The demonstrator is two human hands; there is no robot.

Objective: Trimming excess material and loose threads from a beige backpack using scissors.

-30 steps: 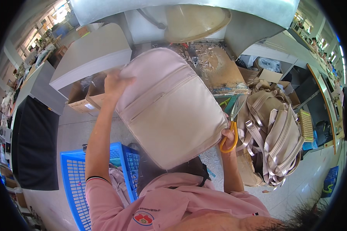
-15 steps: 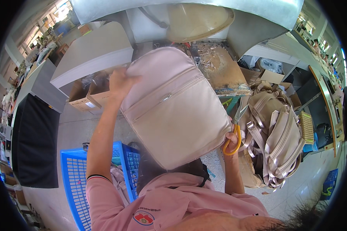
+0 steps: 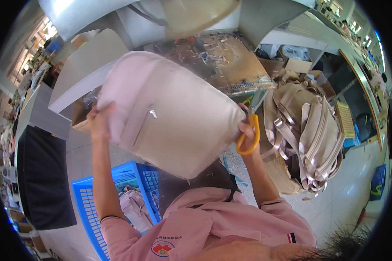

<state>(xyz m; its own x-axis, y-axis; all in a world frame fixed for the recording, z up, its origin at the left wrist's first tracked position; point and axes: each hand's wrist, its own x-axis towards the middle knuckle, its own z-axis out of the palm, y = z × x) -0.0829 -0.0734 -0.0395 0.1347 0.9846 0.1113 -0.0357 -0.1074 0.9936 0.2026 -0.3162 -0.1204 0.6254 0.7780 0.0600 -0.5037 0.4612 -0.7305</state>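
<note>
Before me I hold up a pale pinkish-beige backpack panel, rounded at its corners, with a zipper line across it and a small shiny metal pull. My left hand is closed on its left edge, slightly blurred. At the panel's right corner, my right hand grips the edge. Scissors with yellow handles hang on the fingers of that same hand; their blades are mostly hidden behind the panel.
A worn bench strewn with scraps stands ahead. To the right, beige backpacks lie heaped over a cardboard box. A blue plastic basket holding fabric pieces is at my lower left, near a black-covered block.
The panel has swung left and tilted, its zipper line now steeper. Both hands moved left with it, the left one also lower and the right one higher. The view has shifted too.
</note>
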